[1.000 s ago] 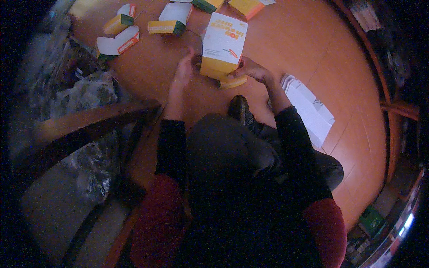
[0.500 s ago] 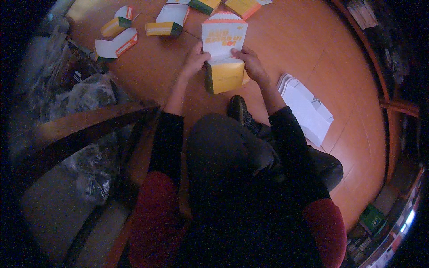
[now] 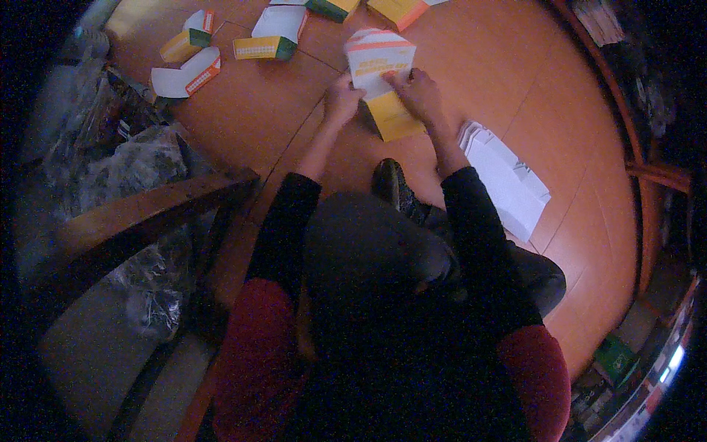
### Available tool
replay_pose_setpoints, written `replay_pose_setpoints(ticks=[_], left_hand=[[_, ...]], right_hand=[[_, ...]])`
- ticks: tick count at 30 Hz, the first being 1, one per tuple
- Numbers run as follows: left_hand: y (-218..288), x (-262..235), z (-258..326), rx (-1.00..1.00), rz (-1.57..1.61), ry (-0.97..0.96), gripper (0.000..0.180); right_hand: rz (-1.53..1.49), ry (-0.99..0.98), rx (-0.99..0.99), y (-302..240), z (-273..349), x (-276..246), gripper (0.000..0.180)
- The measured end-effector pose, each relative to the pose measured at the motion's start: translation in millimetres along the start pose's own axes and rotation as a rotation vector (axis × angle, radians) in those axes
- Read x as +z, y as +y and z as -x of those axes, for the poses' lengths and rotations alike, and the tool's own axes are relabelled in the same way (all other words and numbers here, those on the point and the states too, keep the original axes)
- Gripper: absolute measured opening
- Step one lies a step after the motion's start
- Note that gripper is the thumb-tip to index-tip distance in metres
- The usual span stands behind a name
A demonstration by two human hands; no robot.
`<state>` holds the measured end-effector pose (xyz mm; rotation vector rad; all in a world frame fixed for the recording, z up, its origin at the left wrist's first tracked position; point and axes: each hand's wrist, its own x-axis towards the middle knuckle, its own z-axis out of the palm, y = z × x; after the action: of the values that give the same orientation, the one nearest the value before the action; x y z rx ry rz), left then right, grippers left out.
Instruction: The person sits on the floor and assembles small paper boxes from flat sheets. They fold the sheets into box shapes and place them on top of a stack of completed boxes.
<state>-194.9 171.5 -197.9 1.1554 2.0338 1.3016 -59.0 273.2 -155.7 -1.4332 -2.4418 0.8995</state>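
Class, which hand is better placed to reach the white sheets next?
Probably the right hand: the white sheets lie beside its forearm, farther from the left hand. Both hands hold the box.

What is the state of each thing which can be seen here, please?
Held carton: open, lid raised
Left hand: gripping its left side
Right hand: gripping its right side
Three cartons at upper left: open
Cartons at top edge: cut off, state unclear
White cardboard stack: lying flat
Clear plastic: crumpled
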Motion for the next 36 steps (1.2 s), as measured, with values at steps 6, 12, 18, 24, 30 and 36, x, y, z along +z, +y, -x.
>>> replay_pose_setpoints(ticks=[6, 12, 18, 24, 30, 36], left_hand=[[-21.9, 1.4, -26.5, 0.087, -0.183, -0.093, 0.03], [-56.5, -0.7, -21.9, -0.218, -0.198, -0.089, 0.039], [-31.4, 43.7, 13.0, -0.067, 0.06, 0.393, 0.071], [23.9, 26.3, 36.0, 0.028, -0.37, 0.335, 0.069], [42.5, 28.7, 49.7, -0.056, -0.834, 0.122, 0.061], [30.0, 37.3, 52.0, 0.185, -0.837, 0.033, 0.045]], right_hand=[[-0.194, -0.182, 0.216, -2.8, 6.4, 7.1, 0.072], [0.12, 0.279, 0.146, -15.2, 8.9, 50.2, 0.058], [0.42, 0.097, -0.237, 5.4, -13.1, 56.8, 0.045], [-0.505, -0.319, 0.205, 38.3, -96.2, -11.8, 0.036], [-1.056, 0.185, 0.157, 14.8, -154.8, 1.3, 0.037], [-1.132, 0.03, 0.185, 30.9, -200.3, 3.9, 0.044]])
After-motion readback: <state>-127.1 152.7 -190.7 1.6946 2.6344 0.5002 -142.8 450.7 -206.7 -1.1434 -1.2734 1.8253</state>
